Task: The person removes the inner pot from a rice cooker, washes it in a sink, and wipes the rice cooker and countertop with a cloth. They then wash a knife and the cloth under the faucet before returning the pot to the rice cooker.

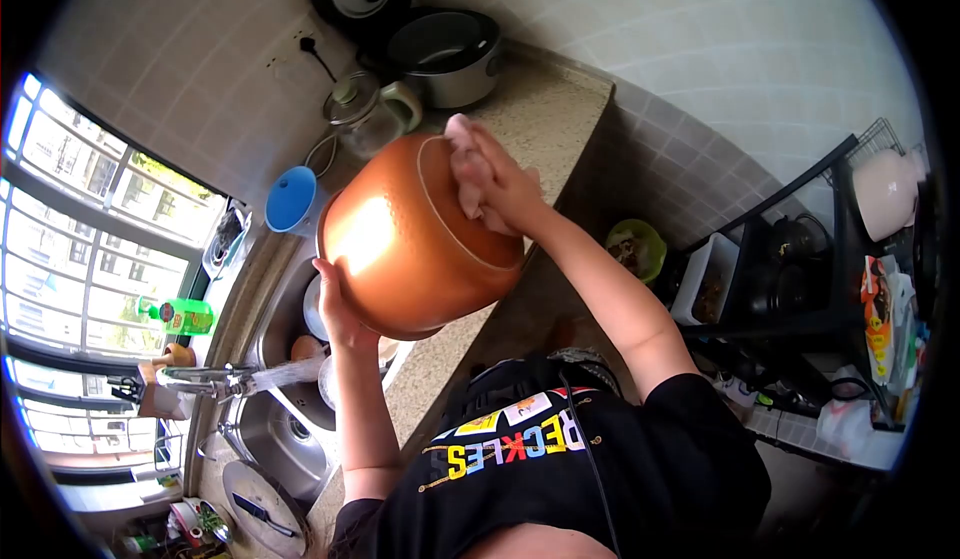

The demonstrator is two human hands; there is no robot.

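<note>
A copper-coloured rice cooker inner pot [400, 229] is held up tilted in front of me, its base turned toward the upper right. My left hand [345, 309] grips the pot near its rim, with the thumb against the outer wall. A pink cloth [470, 169] is bunched under my right hand [508, 191], whose fingers press it onto the pot's base. The pot's inside faces away and is hidden. Behind it stands the open rice cooker [450, 69] on the stone counter [560, 99], beside a glass kettle [365, 119].
Water runs from the faucet [210, 381] into a steel sink [285, 444] holding dishes. A blue cup [292, 201] stands near the sink's edge. A round board [262, 499] carries a knife. To the right are a black rack [790, 329] and a green bin [640, 244].
</note>
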